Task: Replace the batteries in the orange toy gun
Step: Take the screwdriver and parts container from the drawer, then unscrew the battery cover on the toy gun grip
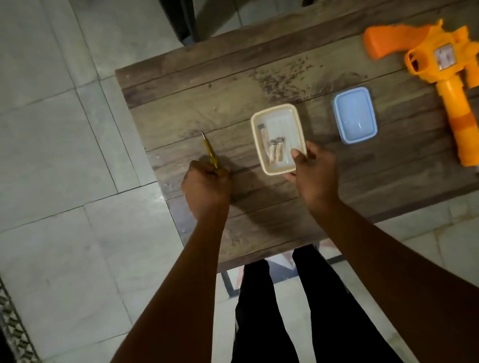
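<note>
Orange toy gun (447, 82) lies at the right end of the wooden table (219, 97), well apart from both hands. Right hand (312, 167) grips the near right corner of the cream tray (260, 141), which holds the batteries (275, 151). Left hand (206, 183) is fisted around the yellow screwdriver (210, 151). Blue lid (355, 114) lies between tray and gun.

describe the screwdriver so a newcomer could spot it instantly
Start at the dark wooden table and go to its left edge. There the left hand grips a slim yellow screwdriver, tip pointing away from the person. It is the only thin stick-shaped item, left of the cream tray.
</note>
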`<state>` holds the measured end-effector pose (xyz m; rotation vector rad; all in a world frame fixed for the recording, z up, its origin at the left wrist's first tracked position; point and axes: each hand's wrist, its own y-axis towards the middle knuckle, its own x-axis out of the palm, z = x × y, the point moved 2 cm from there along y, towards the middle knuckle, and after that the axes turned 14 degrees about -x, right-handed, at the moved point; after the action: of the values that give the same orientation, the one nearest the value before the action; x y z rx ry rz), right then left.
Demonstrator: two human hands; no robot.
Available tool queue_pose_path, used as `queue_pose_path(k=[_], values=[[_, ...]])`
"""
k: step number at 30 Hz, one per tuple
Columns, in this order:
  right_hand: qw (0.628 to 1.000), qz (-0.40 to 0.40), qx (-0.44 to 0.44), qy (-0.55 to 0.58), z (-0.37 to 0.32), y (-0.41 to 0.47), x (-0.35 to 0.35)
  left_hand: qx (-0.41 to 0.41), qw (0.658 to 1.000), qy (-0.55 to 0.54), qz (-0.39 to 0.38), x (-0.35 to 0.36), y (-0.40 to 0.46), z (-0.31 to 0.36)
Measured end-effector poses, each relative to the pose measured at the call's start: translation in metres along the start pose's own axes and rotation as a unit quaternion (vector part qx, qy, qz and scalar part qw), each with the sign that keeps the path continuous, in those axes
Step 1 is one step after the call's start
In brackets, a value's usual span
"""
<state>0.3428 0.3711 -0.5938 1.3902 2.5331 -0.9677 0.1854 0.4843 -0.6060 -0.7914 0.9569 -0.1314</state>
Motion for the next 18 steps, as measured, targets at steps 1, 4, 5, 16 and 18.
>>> queue_pose_path(k=[1,4,5,16,18], values=[[1.0,0.005,-0.01,-0.014,0.002,0.0,0.0,0.003,1.0,0.0,-0.007,-0.001,0.001,-0.001],[0.999,0.007,-0.019,-0.038,0.003,0.001,-0.003,0.012,0.999,0.024,-0.032,-0.004,0.003,-0.001],[0.999,0.005,-0.016,-0.045,0.002,0.0,-0.005,0.014,0.999,0.025,-0.042,-0.004,0.004,-0.001],[0.987,-0.032,-0.013,-0.157,-0.041,-0.042,-0.052,0.029,0.998,0.008,-0.057,-0.069,-0.05,0.013],[0.985,-0.026,-0.001,-0.168,-0.043,-0.049,-0.054,0.017,0.998,-0.006,-0.057,-0.079,-0.056,0.013]])
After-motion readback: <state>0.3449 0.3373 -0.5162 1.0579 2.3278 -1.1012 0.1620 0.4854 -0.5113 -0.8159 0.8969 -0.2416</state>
